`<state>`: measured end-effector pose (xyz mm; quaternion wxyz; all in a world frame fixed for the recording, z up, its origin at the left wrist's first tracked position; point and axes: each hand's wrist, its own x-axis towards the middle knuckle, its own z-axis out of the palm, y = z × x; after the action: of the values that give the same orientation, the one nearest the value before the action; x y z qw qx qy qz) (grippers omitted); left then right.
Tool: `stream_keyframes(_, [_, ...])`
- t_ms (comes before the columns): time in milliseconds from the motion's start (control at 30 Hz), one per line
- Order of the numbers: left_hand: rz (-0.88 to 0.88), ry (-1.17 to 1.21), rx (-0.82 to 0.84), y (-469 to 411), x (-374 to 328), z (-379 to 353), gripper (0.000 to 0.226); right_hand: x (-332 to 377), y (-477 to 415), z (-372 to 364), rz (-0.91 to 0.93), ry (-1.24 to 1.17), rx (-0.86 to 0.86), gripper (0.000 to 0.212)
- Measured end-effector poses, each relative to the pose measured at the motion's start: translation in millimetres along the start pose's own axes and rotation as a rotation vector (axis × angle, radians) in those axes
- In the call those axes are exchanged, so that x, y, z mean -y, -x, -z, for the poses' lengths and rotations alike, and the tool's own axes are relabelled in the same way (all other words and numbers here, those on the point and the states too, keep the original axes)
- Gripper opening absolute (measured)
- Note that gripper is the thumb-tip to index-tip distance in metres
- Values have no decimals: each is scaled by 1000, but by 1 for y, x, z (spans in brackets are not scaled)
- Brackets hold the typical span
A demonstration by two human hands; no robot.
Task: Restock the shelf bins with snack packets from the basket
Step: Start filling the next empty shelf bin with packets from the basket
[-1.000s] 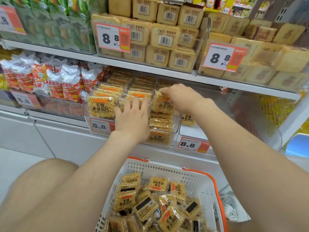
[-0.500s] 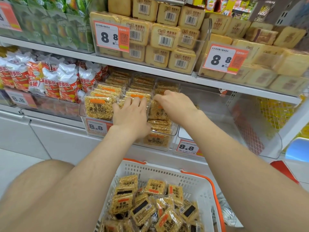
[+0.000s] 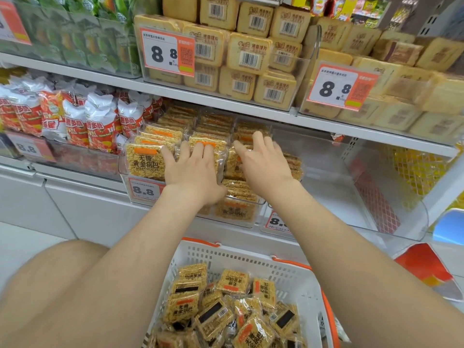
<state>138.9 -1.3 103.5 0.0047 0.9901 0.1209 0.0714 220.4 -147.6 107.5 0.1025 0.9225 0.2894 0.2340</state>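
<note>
A clear shelf bin [image 3: 241,222] on the lower shelf holds rows of yellow rice-crust snack packets [image 3: 145,159] with orange labels. My left hand [image 3: 193,169] lies flat on the upright packets of the middle row, fingers straight. My right hand [image 3: 263,162] is spread over the right row, fingers extended and touching the packets there. Below, a white basket [image 3: 251,259] with orange handles holds several loose packets [image 3: 226,315] of the same snack.
A clear bin [image 3: 351,197] right of the stocked one has only a few packets at its left side. Red-and-white snack bags [image 3: 75,121] fill the bin to the left. Boxed biscuits [image 3: 246,54] sit on the shelf above. My bare knee [image 3: 50,285] is at lower left.
My right hand has let go of the packet it pinched and now spreads open over the right row. My left hand stays pressed on the middle row.
</note>
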Motion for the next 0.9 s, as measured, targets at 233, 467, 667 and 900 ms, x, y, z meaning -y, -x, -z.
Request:
stream_keyframes(233, [31, -26, -1, -2, 1, 0, 99, 4, 5, -4, -78, -13, -154, 37])
stream_keyframes(467, [-53, 60, -109, 11, -12, 6, 80, -1, 24, -1, -193, -307, -174, 29])
stream_keyframes(667, [-291, 217, -311, 43, -10, 7, 28, 28, 83, -3, -85, -597, -412, 16])
stream_keyframes(900, [-309, -49, 406, 100, -19, -42, 16, 61, 159, -46, 79, -618, 510, 22])
